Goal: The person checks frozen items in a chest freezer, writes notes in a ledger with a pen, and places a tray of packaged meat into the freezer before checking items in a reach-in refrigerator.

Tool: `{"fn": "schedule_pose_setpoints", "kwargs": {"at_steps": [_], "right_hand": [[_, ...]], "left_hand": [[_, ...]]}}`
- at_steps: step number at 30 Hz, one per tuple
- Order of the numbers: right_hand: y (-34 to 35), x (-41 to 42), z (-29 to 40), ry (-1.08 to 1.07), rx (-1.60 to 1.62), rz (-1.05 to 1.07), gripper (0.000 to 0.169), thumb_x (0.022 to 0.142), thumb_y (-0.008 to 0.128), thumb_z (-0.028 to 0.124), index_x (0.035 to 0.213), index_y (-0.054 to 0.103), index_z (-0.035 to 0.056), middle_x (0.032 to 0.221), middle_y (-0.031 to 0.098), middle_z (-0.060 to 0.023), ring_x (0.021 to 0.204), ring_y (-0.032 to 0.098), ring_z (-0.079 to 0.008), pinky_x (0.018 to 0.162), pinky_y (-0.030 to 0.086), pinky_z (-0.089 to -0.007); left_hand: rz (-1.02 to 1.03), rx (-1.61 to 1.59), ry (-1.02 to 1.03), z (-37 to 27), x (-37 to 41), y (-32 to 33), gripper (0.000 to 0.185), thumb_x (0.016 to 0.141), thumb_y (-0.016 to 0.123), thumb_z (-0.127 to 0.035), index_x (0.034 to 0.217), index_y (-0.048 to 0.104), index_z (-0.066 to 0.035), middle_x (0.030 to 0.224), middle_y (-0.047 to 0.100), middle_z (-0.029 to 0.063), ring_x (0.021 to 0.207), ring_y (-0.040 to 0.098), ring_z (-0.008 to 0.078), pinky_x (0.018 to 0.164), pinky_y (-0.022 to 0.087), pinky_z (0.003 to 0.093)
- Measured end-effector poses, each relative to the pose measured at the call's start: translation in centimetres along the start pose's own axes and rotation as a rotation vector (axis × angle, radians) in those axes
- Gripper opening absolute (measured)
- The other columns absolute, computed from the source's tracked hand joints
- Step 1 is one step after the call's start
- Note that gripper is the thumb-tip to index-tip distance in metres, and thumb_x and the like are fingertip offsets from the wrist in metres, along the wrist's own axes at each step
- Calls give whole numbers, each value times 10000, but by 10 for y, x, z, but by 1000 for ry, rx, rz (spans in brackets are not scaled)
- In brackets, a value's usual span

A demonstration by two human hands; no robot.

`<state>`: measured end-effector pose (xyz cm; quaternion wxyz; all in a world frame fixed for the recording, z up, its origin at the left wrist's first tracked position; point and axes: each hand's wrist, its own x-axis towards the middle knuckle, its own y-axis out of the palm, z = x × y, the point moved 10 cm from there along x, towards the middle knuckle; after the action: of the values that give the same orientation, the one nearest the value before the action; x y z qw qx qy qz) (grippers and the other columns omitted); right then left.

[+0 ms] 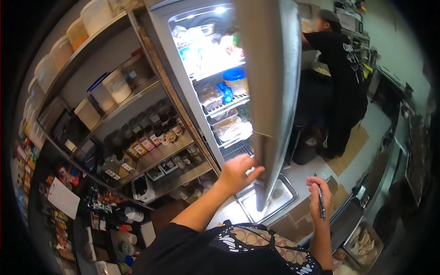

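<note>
In front of me a reach-in refrigerator [202, 130] stands lit inside, its metal door [271, 86] swung partly open towards me. My left hand [240, 173] is at the lower part of the door, thumb out and fingers curled; whether it grips the door I cannot tell. A dark pen [321, 202] is held in my right hand [318, 196], to the right of the door. On the wire shelves are a blue-lidded tub [235, 80], a clear container [209, 94] and bagged food [233, 129].
Left, a metal shelving unit [151, 166] holds spice bottles [141, 147] and plastic bins [117, 86]. A metal pan [290, 194] lies low under the door. Beyond the door stands another person [340, 75] in black, near a bin [307, 146]. Cardboard [354, 151] covers parts of the floor.
</note>
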<state>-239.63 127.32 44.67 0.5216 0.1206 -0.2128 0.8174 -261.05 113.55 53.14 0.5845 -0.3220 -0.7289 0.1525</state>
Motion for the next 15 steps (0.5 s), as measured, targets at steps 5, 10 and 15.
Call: {"fn": "schedule_pose_setpoints", "kwargs": {"at_steps": [5,10,15], "right_hand": [[-2,28,-23,29,431,-138,289,963,427,278,1089,542,45,902,575,-23,772,514,-74,682,411,-218],[-87,26,-99,193,571,-566,298,940,482,371,1108,521,127,883,485,68,749,419,-19,656,348,-164],[-144,46,-114,140,561,-702,355,942,463,398,1162,505,122,1078,505,28,960,464,-70,811,372,-206]], "left_hand": [[83,-27,-130,31,-30,13,181,765,692,-165,728,545,-67,668,535,83,586,561,252,514,443,332],[152,-38,-355,79,-62,15,155,772,678,-147,741,560,-51,664,542,86,580,573,236,521,453,323],[334,15,-424,105,-86,43,132,766,673,-146,753,577,-57,669,547,93,588,574,241,538,458,323]]}}
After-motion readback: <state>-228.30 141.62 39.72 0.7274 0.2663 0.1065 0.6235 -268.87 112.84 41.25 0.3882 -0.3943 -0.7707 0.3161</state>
